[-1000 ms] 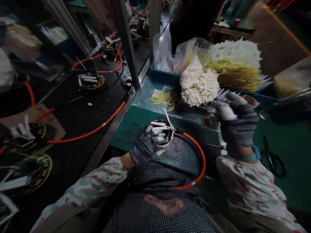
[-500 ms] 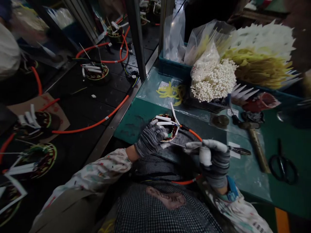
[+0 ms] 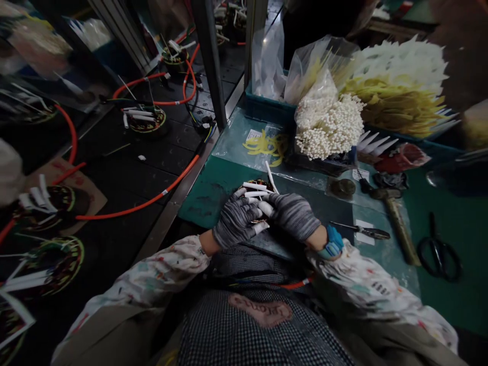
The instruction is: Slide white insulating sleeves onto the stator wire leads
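Note:
A small wound motor stator (image 3: pixel 263 182) stands at the front of the bench, largely covered by my hands. White sleeves (image 3: pixel 254 186) stick out of its top; one stands up and leans. My left hand (image 3: pixel 235 219), in a grey striped glove with white fingertips, is closed around the near left side of the stator. From the right, my right hand (image 3: pixel 296 214), gloved alike, reaches over it with fingers bent together among the sleeves. What those fingertips pinch is hidden. Near my waist runs an orange cable (image 3: pixel 297 284).
Right of my hands lie a screwdriver (image 3: pixel 371 232), a hammer (image 3: pixel 398 226) and black scissors (image 3: pixel 438 254). Behind are a bag of white sticks (image 3: pixel 330 129) and yellow strips (image 3: pixel 267 145). On the left, a dark slatted surface (image 3: pixel 125 175) holds several stators with orange cables.
My right hand has moved left from beside the stator onto its top; the thin white cord stretched to it no longer shows. My left hand stays on the stator.

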{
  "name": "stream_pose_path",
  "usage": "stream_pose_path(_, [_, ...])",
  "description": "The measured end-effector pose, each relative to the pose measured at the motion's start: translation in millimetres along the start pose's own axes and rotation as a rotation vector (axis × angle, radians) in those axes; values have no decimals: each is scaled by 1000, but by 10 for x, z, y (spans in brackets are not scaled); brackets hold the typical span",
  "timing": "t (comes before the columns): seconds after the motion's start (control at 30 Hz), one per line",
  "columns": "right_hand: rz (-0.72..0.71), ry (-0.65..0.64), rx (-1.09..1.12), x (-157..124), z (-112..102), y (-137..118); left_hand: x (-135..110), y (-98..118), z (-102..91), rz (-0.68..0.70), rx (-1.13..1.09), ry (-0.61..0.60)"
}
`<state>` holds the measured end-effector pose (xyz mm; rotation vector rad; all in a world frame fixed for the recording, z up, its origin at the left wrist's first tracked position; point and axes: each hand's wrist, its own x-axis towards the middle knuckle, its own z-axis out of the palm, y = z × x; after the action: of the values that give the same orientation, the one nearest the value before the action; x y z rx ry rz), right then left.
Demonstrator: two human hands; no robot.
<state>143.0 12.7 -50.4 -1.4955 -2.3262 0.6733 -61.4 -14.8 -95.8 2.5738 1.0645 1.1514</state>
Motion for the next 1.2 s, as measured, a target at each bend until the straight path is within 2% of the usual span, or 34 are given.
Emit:
stream_pose_path(0.07, [0,-60,68,98,-28,-20,-6,-20,22,-5,-2,2])
stream_pose_path(0.2, [60,66,614,60,-69,-59,-16,-52,42,-32,-26,-54])
stream_pose_path(0.23, [73,63,726,29,-93,-61,-16,-55,40,-38,-28,-70])
stream_pose_path(0.3, [46,-22,829,-29,-151,-50,-15,-57,33,-45,-25,-98])
stream_pose_path(0.37, [-4,-88,797,-73,-190,-17,-15,-61,28,-55,-19,-117])
stream_pose_path(0.57, [-7,71,678,-148,-91,68,-31,-87,34,-20,-39,-98])
stream_pose_path(0.73, [-57,67,716,-170,-26,71,-21,-89,19,-40,-29,-127])
stream_pose_path(0.83, [-190,20,717,-205,-8,124,-7,-81,10,-43,-30,-144])
stream_pose_path(0.93, [-351,-44,577,-290,41,213,3,-59,-6,-37,-46,-137])
stream_pose_path(1.07, [-266,20,465,-445,81,269,12,-14,-39,-29,-21,-93])
stream_pose_path(1.2, [-452,-59,416,-461,63,132,18,1,-41,-43,-1,-83])
